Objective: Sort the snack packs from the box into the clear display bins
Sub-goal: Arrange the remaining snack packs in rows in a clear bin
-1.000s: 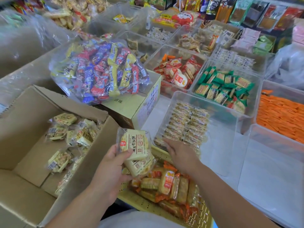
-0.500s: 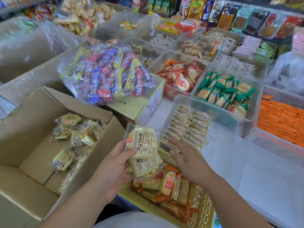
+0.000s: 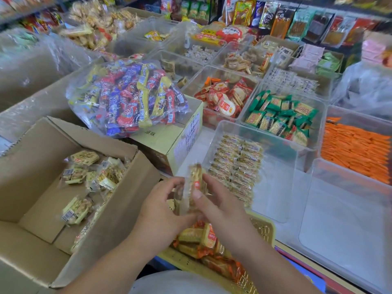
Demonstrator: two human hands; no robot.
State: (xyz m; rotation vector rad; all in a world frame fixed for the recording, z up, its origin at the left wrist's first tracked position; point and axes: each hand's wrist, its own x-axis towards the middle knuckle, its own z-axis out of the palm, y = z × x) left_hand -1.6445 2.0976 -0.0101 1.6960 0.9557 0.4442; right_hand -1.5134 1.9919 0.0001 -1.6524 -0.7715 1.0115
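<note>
Holding now: the snack packs point(image 3: 196, 187) stand on edge, blurred, pinched between both hands above the yellow basket point(image 3: 265, 228), just short of the clear bin point(image 3: 282, 166).
Left hand: the left hand point(image 3: 161, 209) curls its fingers round the stack's left face.
Right hand: the right hand point(image 3: 220, 206) presses thumb and fingers on the other face, so both hands grip the same stack.
Slip risk: the wrappers look slick and only side pressure holds the stack, so a middle pack could slide out and drop among the orange packs point(image 3: 203, 240) in the basket.
Row risk: the filed rows point(image 3: 239, 164) in the bin stand tight on edge, and a stack pushed in at a slant could topple or buckle the nearest row.
Wrong-bin risk: the green packs point(image 3: 282, 115) sit in the bin just behind. A long reach could overshoot, though that seems unlikely.
Supply: more loose packs point(image 3: 84, 172) lie in the box point(image 3: 31, 166) at the left, well apart from the bin.
</note>
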